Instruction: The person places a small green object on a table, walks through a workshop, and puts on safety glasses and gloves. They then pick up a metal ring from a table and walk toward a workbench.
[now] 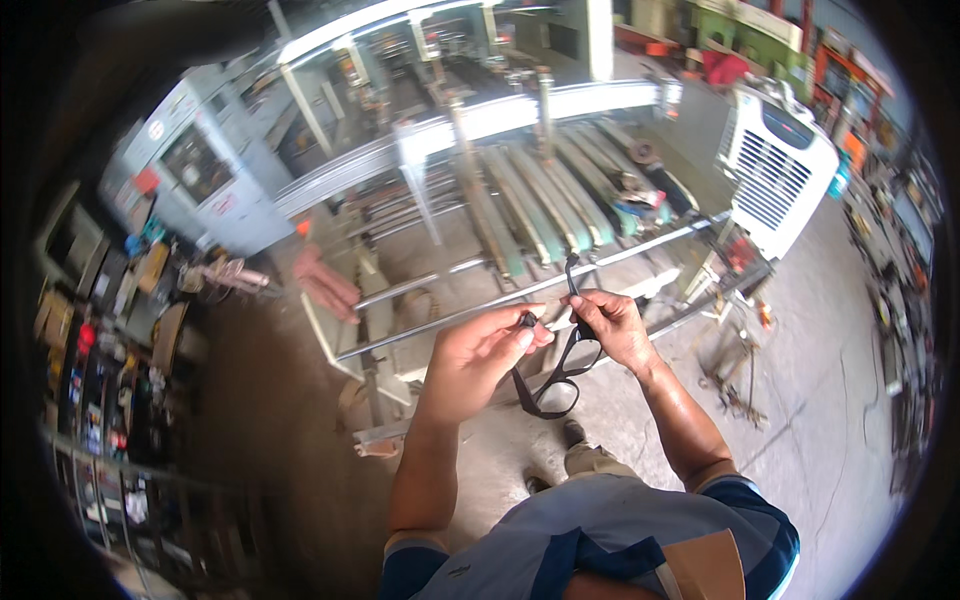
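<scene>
A pair of black-framed eyeglasses (563,378) hangs between my two hands, its lenses tilted downward. My right hand (615,325) pinches one temple arm between thumb and fingers, and the curved end of that arm sticks up above the grip. My left hand (478,355) is closed at the fingertips around the dark tip of what looks like the other temple arm. Part of that arm is hidden behind the left fingers. Both hands are held in front of my body, over the near edge of a metal-framed machine (430,328).
Green-edged slats (520,200) run across the machine bed. Pinkish gloves (325,285) drape over its left corner. A white air cooler (778,165) stands at right, a grey cabinet (245,205) at left. Cluttered shelving (100,465) lines the left side; scrap (738,385) lies on the floor.
</scene>
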The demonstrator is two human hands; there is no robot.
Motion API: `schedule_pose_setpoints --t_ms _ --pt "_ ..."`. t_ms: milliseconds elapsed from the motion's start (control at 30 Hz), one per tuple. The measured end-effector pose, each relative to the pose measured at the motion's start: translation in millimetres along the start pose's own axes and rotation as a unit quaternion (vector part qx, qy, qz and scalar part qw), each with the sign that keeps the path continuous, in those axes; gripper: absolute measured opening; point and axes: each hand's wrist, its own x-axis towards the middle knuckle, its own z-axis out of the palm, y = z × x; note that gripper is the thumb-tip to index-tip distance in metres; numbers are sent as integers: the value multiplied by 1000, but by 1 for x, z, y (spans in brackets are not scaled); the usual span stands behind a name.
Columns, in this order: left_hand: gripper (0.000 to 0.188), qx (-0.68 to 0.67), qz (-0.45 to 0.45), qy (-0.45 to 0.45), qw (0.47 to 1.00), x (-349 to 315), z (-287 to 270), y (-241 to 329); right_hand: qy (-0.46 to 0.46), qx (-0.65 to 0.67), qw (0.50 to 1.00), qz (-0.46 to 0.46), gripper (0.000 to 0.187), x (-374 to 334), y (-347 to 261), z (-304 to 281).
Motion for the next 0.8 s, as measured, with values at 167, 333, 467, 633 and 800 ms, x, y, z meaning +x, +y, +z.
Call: schedule_pose_setpoints --t_ms 167,333,467,633,800 --pt "31 44 31 -83 995 27 81 -13 85 -3 996 19 27 -58 10 -74" --pt "31 234 129 -86 960 49 171 -27 169 19 985 35 32 -108 21 -137" --pt "27 325 205 -117 916 70 240 -40 239 -14 969 54 33 -149 18 -203" --pt "27 379 317 -104 863 103 324 -70 367 -27 928 61 28 -206 7 -297" --pt "26 307 230 -64 921 133 387 -110 464 -3 886 5 22 -254 -22 -370"
